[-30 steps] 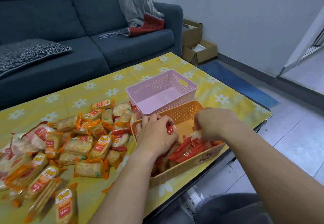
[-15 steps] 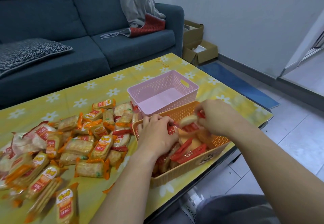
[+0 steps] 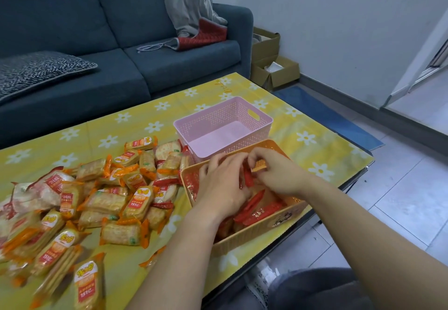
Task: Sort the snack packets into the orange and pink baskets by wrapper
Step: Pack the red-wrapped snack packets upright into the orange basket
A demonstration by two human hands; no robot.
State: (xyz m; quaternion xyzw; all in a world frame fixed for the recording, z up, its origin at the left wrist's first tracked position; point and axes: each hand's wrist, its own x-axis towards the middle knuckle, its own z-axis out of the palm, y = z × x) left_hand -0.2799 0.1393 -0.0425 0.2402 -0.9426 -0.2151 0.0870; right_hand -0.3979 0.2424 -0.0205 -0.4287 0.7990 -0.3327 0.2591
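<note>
Both hands meet over the orange basket [image 3: 257, 235] near the tabletop [image 3: 308, 149] edge. The left hand [image 3: 221, 184] curls round a red packet [image 3: 248, 179]; the right hand [image 3: 280, 176] pinches an orange-edged packet [image 3: 259, 165]. The pink basket [image 3: 218, 115] sits just beside, at twelve o'clock; loose packets [image 3: 116, 188] are piled at nine o'clock.

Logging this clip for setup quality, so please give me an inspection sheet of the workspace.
Surface: table under a yellow flowered cloth.
Job's things: pink basket empty; orange basket holds red-wrapped packets; loose packets, mostly orange-wrapped, heaped left of it.
Clutter: nothing seen.
Hands: right hand pinches a packet over the orange basket; left hand beside it, grip hidden.
Cables: grey cord on the sofa.
Surroundings: cushion, cardboard boxes, tiled floor.
</note>
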